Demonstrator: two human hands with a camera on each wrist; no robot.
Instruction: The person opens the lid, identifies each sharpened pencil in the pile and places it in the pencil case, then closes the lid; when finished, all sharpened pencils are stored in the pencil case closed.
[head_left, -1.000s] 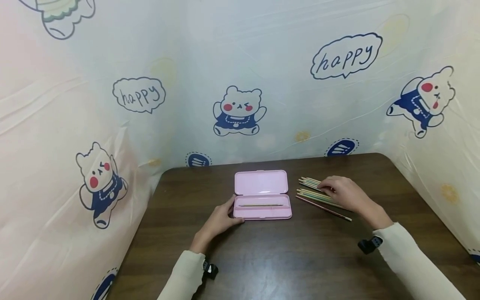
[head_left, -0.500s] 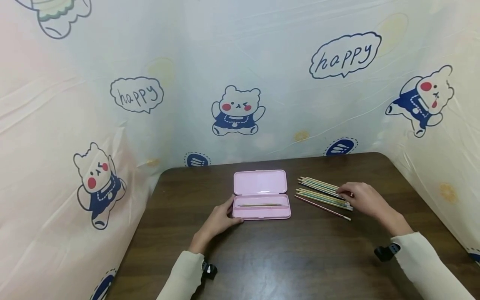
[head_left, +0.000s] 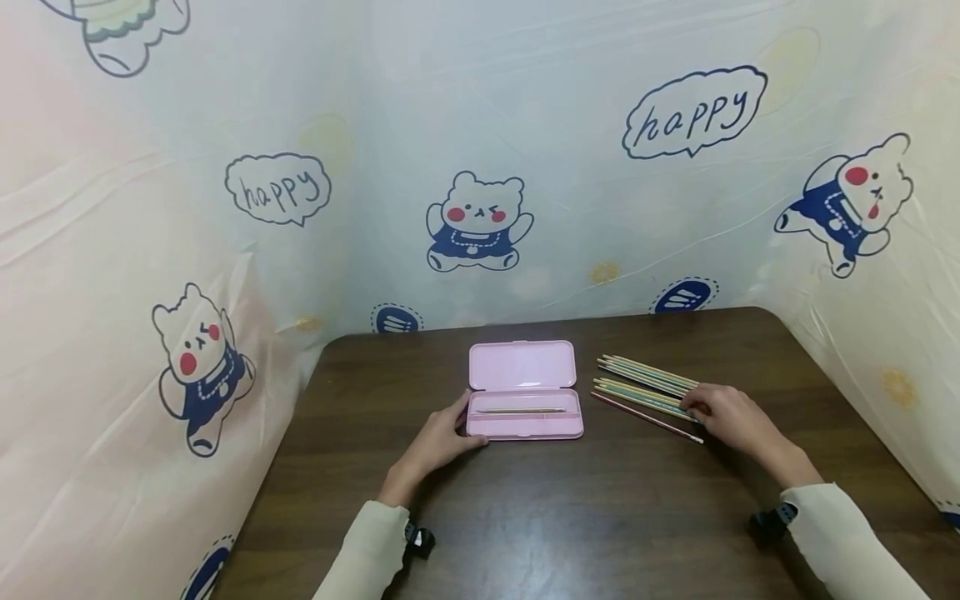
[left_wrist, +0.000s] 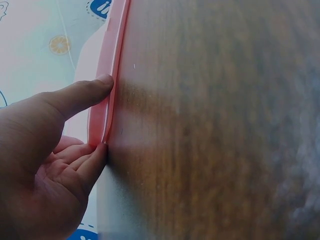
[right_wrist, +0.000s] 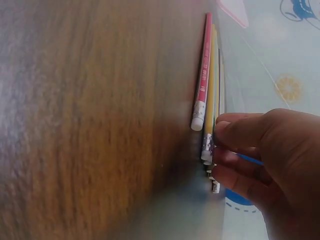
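Note:
A pink pencil case (head_left: 522,365) lies open on the table, its lid folded back. One slim pencil (head_left: 522,410) rests inside. My left hand (head_left: 435,442) grips the case's left end, thumb on the front edge and fingers round the corner; the left wrist view shows the case edge (left_wrist: 104,112) between them. To the right, several pencils in green, yellow and dark tones (head_left: 645,375) lie side by side. A red pencil (head_left: 645,417) with a white eraser is nearest the front. My right hand (head_left: 735,421) pinches at a pencil's eraser end, its fingertips partly hiding the ends (right_wrist: 207,150).
The dark wooden table (head_left: 555,517) has rounded back corners. A pale curtain (head_left: 375,208) printed with bears and the word happy surrounds it at the back and sides. Each wrist carries a small black camera (head_left: 422,542).
My right hand has gone from the middle of the back pencils to the right, then forward to the eraser ends of the front group. My left hand stays on the pencil case.

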